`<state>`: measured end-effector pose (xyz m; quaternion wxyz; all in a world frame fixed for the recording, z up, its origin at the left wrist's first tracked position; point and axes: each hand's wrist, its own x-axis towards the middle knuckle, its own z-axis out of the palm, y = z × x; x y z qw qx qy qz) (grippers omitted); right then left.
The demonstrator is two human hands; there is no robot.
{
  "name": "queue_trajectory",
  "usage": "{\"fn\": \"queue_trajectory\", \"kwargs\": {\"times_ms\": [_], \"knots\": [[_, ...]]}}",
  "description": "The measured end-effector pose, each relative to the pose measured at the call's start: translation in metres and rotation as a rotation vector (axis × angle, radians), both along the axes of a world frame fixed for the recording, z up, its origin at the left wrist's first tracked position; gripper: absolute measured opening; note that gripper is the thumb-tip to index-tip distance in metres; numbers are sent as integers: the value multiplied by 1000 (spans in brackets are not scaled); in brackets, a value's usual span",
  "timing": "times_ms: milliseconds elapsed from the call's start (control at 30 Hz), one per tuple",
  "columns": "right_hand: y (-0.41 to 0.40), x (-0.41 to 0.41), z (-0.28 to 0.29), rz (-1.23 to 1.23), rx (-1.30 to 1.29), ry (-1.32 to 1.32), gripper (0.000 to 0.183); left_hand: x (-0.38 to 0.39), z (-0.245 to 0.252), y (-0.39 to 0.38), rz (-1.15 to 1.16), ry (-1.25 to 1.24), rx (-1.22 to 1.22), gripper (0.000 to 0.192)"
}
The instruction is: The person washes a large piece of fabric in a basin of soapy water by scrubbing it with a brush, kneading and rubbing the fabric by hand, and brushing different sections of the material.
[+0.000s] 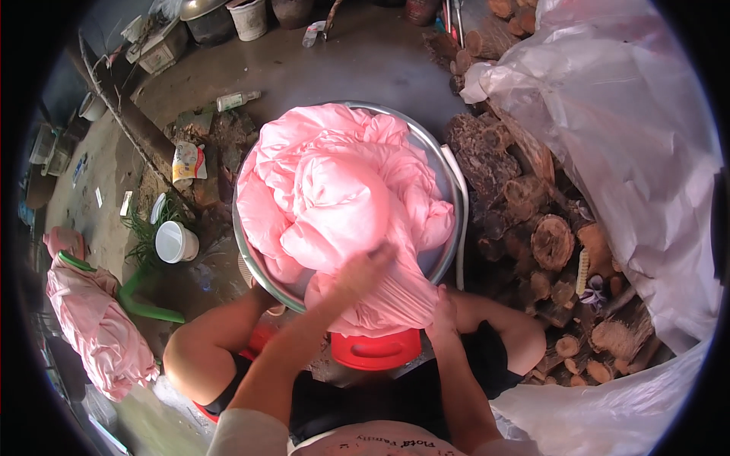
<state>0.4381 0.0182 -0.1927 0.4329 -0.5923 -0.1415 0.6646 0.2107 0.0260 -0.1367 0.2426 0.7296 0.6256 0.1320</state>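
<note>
A large round metal basin (246,259) lies before me, filled with bulky pink fabric (342,199). Part of the fabric is drawn over the near rim onto the red plastic board with a handle slot (376,358). My left hand (365,272) is over the stretched fabric near the middle and is blurred; whether its fingers grip the cloth is unclear. My right... the hand at the fabric's right edge, my right hand (442,315), is closed on a gathered fold.
Stacked firewood (552,242) and plastic sheeting (621,114) border the right side. At left are a white tub (177,242), a green plastic stool (149,308) with more pink cloth (97,330), a leaning branch (117,114) and a bottle (238,101). A white hose (461,199) runs beside the basin.
</note>
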Motion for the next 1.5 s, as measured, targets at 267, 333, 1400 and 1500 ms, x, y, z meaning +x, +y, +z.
{"fn": "queue_trajectory", "kwargs": {"times_ms": [267, 333, 1400, 1500], "knots": [[51, -58, 119, 351, 937, -1291, 45, -115, -12, 7, 387, -316, -11, 41], [17, -97, 116, 588, 1175, -1286, 45, -88, -11, 0, 622, -861, -256, 46], [-33, -49, 70, 686, 551, -719, 28, 9, 2, -43, 101, -123, 213, 42], [-33, -63, 125, 737, 540, -759, 20, -85, -7, -27, 503, 350, 99, 21]]}}
